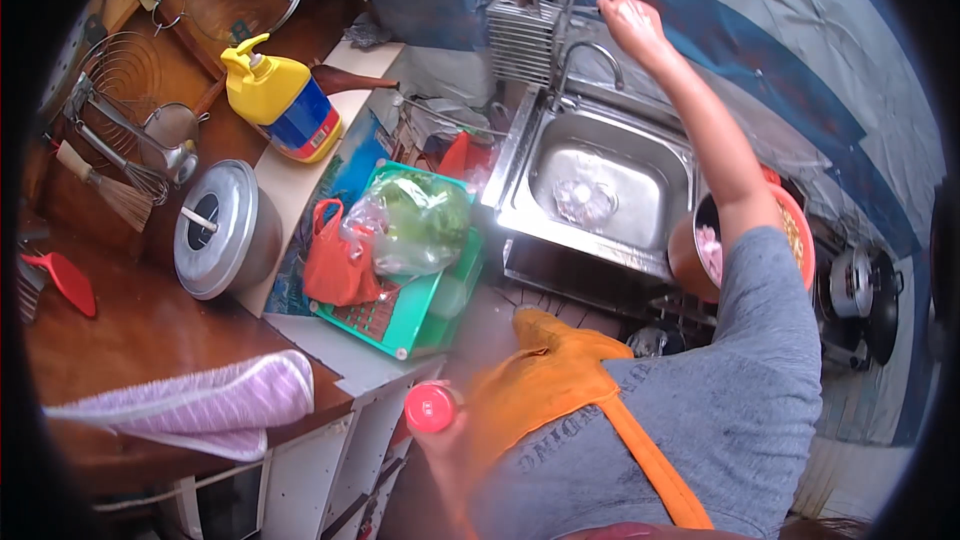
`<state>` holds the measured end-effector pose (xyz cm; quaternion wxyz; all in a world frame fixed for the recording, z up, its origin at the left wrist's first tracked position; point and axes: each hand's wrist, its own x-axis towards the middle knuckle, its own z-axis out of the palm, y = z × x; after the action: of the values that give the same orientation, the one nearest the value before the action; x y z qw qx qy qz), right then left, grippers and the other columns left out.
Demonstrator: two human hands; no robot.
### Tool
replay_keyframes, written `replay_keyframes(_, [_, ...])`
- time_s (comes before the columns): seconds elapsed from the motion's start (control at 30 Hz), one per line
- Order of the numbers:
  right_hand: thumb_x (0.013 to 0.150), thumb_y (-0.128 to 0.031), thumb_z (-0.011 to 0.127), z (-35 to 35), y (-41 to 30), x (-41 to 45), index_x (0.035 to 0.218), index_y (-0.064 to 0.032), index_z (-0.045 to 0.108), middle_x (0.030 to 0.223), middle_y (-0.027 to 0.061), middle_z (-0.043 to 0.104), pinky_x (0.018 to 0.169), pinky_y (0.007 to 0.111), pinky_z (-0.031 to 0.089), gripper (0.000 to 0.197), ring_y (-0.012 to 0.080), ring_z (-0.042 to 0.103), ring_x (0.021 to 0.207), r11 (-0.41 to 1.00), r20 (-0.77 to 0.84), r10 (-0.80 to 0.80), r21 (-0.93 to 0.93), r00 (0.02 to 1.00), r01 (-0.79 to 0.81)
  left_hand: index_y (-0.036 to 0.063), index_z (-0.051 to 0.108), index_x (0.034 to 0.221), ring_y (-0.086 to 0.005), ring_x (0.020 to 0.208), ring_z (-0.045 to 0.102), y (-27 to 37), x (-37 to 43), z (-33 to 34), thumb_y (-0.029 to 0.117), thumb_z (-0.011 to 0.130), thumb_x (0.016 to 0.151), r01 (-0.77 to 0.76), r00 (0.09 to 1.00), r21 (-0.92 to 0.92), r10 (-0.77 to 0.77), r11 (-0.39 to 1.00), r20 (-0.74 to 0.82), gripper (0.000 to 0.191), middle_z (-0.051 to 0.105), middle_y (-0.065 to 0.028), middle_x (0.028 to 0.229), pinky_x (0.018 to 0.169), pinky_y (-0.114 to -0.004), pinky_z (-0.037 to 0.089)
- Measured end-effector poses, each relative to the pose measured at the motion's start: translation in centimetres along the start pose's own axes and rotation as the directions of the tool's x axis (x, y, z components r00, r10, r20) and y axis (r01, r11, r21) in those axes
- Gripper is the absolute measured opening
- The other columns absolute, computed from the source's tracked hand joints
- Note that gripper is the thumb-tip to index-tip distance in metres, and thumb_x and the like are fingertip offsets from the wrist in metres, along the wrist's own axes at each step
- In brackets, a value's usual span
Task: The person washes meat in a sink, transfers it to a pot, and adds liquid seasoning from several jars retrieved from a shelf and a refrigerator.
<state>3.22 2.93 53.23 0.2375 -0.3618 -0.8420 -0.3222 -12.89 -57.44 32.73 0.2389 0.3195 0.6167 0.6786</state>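
My right hand is raised at the wall beside a slatted metal knife rack, which holds several handled tools. Its fingers are closed around a slim utensil; most of it is hidden, so its kind cannot be told. Low in the view, my left hand grips a container with a red lid, beside my orange apron. Below my right arm is a stainless steel sink with a curved tap. A crumpled clear plastic bag lies in its basin.
Left of the sink, a green plastic basket holds bagged leafy greens and a red plastic bag. Beyond stand a yellow pump bottle and a lidded metal pot. A purple towel overhangs the counter; a pot stands right.
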Motion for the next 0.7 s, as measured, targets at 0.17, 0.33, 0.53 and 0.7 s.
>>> replay_keyframes(0.17, [0.079, -0.012, 0.053, 5.8, 0.5, 10.3, 0.075, -0.0049, 0.063, 0.085, 0.0163, 0.065, 0.063, 0.039, 0.055, 0.013, 0.0303, 0.067, 0.078, 0.985, 0.181, -0.133, -0.088, 0.975, 0.150, 0.0021, 0.049, 0.113, -0.0256, 0.102, 0.055, -0.6, 4.3, 3.3, 0.018, 0.081, 0.064, -0.103, 0.994, -0.112, 0.097, 0.988, -0.059, 0.060, 0.053, -0.0100, 0.107, 0.090, -0.041, 0.045])
replay_keyframes(0.33, [0.081, -0.015, 0.052, 11.5, 1.1, 14.0, 0.077, -0.0073, 0.068, 0.079, 0.0128, 0.068, 0.063, 0.043, 0.055, 0.018, 0.0317, 0.068, 0.076, 0.976, 0.315, -0.210, 0.010, 0.925, 0.218, 0.0030, 0.045, 0.120, -0.0257, 0.104, 0.053, -0.5, 6.1, 5.5, 0.019, 0.081, 0.066, -0.187, 0.981, -0.043, 0.184, 0.981, -0.061, 0.067, 0.052, -0.0104, 0.109, 0.092, -0.043, 0.043])
replay_keyframes(0.53, [0.075, -0.025, 0.064, 7.4, -2.6, 14.3, 0.083, -0.0092, 0.066, 0.084, 0.0139, 0.063, 0.069, 0.039, 0.048, 0.018, 0.0293, 0.062, 0.083, 0.982, -0.071, -0.175, 0.056, 0.982, 0.179, 0.0048, 0.045, 0.123, -0.0258, 0.105, 0.053, -0.8, 4.4, 6.9, 0.012, 0.078, 0.067, -0.156, 0.977, -0.168, 0.127, 0.973, -0.170, 0.065, 0.052, -0.0094, 0.111, 0.093, -0.044, 0.044])
replay_keyframes(0.7, [0.083, -0.022, 0.055, -3.8, -18.2, 2.6, 0.087, -0.0128, 0.065, 0.082, 0.0059, 0.065, 0.057, 0.037, 0.052, 0.014, 0.0264, 0.064, 0.066, 0.366, 0.049, -0.279, 0.929, 0.959, 0.059, 0.0014, 0.049, 0.119, -0.0248, 0.104, 0.058, 1.2, 5.3, 7.4, -0.004, 0.071, 0.066, 0.046, 0.949, 0.135, -0.001, 0.990, -0.316, 0.057, 0.057, -0.0110, 0.109, 0.094, -0.040, 0.045])
